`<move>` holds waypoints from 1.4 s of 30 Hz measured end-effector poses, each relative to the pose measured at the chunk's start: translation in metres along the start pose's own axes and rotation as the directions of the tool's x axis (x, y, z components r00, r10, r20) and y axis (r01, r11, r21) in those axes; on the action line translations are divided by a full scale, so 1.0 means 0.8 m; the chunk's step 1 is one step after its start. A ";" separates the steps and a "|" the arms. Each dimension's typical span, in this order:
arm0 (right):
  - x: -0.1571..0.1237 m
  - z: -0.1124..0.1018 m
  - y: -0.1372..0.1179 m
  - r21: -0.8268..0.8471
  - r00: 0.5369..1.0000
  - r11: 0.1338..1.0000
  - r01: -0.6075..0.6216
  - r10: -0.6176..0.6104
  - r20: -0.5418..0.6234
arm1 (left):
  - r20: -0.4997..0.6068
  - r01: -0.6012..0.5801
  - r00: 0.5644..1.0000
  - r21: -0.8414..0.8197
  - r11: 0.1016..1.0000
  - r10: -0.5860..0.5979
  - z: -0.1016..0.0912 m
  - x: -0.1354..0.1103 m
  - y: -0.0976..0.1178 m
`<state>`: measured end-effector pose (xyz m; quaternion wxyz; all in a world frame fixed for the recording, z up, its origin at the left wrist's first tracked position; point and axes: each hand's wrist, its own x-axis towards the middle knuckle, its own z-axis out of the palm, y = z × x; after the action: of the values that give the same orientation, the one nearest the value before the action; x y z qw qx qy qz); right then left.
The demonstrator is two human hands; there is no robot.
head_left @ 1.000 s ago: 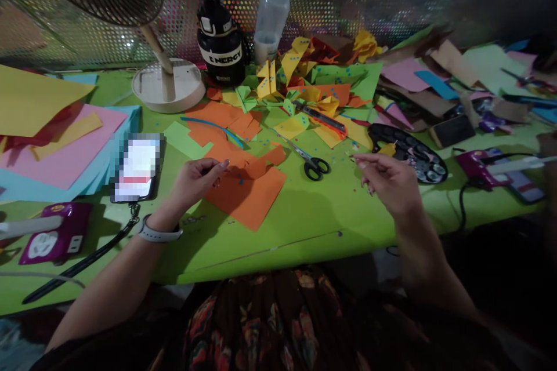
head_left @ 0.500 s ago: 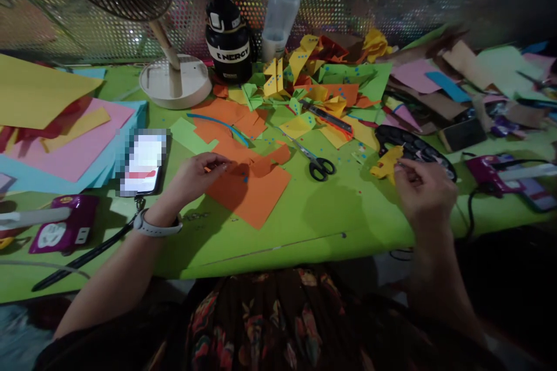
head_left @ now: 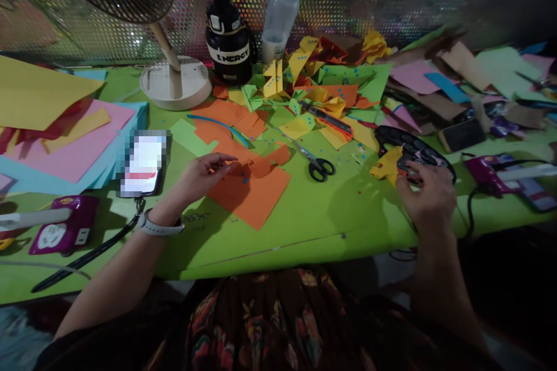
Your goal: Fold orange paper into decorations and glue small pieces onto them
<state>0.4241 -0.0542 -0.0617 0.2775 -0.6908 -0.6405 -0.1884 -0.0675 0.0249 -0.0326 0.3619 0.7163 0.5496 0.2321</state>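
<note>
While the left hand point(head_left: 204, 175) hung, fingers apart, over central orange paper point(head_left: 263, 200), the right hand point(head_left: 429, 190), grip indeterminable, overlapped the mid-right palette point(head_left: 413, 145), seemingly placed within reach.

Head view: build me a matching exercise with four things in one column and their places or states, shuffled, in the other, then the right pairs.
Things
1. Left hand
2. Right hand
3. Scissors
4. Phone

Places or states
A. Lying on the green table, between the two hands
B. Screen lit, beside the stack of coloured paper
C. At the left side of the orange sheet
D. Next to the crumpled yellow paper

Pairs: 1-C, 2-D, 3-A, 4-B
</note>
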 end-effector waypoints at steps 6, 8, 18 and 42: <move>0.010 -0.001 -0.053 0.106 0.995 0.994 0.035 -0.044 0.086 | 0.043 -0.130 0.991 0.018 0.991 0.129 0.009 0.005 0.003; 0.016 0.000 -0.084 0.173 0.984 0.982 0.081 -0.107 0.144 | 0.064 -0.175 0.983 0.034 0.984 0.172 0.009 0.007 0.003; 0.020 0.003 -0.055 0.019 0.990 0.999 0.045 -0.047 0.130 | 0.005 -0.077 0.997 -0.129 0.989 0.078 0.006 0.010 -0.004; 0.035 0.024 -0.041 -0.211 0.993 0.976 0.060 -0.037 0.111 | -0.004 -0.022 1.000 -0.140 0.990 0.021 0.017 0.013 -0.026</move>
<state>0.3930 -0.0195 -0.0550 0.1623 -0.7099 -0.6471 -0.2260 -0.0676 0.0342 -0.0576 0.4082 0.6948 0.5246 0.2748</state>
